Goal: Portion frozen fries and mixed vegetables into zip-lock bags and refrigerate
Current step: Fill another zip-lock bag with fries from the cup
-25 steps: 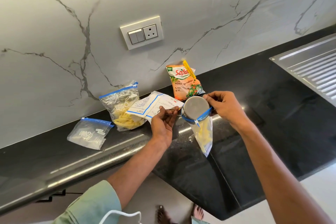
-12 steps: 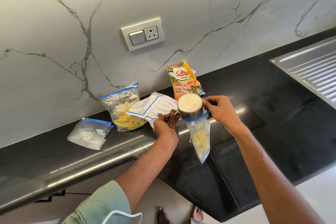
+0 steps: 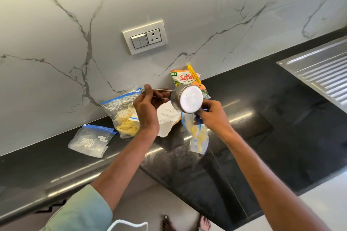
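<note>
Head view, left grip: my left grip (image 3: pixel 146 110) is closed around the wire handle of the steel measuring cup (image 3: pixel 189 99), just in front of the Safal mixed vegetables packet (image 3: pixel 180 78).
Head view, right grip: my right grip (image 3: pixel 214 118) pinches the blue mouth of the zip-lock bag (image 3: pixel 201 140), which hangs below and in front of that packet, clear of the table (image 3: pixel 272 137).
Cup: tipped over, its flat base facing me and its mouth turned away. I cannot see inside it.
Change: a second ago the cup sat upended in the bag's mouth. It has since lifted up and off, and my left grip has risen with the handle.
Task's thing: yellow fries lie in the lower part of the hanging bag.
Meaning: I judge this scoop is emptied. The bag looks only partly filled, so either another scoop or pressing the zip comes next.
Beside the packet: to its left, a fuller bag of fries (image 3: pixel 124 114) leans on the wall. Further left an empty zip-lock bag (image 3: pixel 90 140) lies flat. A torn white wrapper (image 3: pixel 165 120) lies between them and my grips.
Left to do: the vegetables packet looks not yet portioned.
</note>
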Demonstrator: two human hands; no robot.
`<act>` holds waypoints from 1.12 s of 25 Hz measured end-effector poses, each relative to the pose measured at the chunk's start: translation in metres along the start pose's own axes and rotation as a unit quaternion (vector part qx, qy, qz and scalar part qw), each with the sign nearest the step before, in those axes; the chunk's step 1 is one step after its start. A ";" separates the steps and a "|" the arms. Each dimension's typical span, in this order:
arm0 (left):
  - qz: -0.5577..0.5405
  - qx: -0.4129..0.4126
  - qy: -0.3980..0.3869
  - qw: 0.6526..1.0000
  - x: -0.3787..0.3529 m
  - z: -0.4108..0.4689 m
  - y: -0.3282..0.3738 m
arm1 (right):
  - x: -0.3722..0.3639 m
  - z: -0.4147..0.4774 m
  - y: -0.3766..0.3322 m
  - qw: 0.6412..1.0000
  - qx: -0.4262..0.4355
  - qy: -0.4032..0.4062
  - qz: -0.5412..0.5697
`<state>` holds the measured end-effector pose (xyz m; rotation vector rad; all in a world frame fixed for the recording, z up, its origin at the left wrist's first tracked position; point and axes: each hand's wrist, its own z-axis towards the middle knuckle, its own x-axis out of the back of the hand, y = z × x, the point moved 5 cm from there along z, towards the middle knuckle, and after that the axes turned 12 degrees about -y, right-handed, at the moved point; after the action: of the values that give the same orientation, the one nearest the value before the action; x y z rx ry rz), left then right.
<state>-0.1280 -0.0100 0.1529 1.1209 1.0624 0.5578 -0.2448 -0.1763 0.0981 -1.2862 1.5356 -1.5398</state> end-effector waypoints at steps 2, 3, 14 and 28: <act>0.118 -0.075 -0.057 0.989 -0.004 0.002 0.020 | -0.014 0.006 -0.002 1.000 -0.002 0.009 0.009; 0.178 -0.115 -0.082 0.974 -0.007 0.001 0.027 | -0.021 0.009 0.000 1.000 -0.003 0.002 0.019; 0.616 -0.375 -0.412 0.557 -0.048 -0.062 -0.038 | -0.013 -0.058 0.006 0.945 -0.131 -0.019 0.299; 0.634 -0.199 -0.071 0.744 -0.005 -0.028 -0.032 | -0.014 0.014 0.043 0.991 -0.105 0.076 0.016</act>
<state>-0.1591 -0.0139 0.1243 1.3508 -0.1524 1.6478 -0.2366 -0.1749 0.0513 -1.2747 1.8478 -1.5182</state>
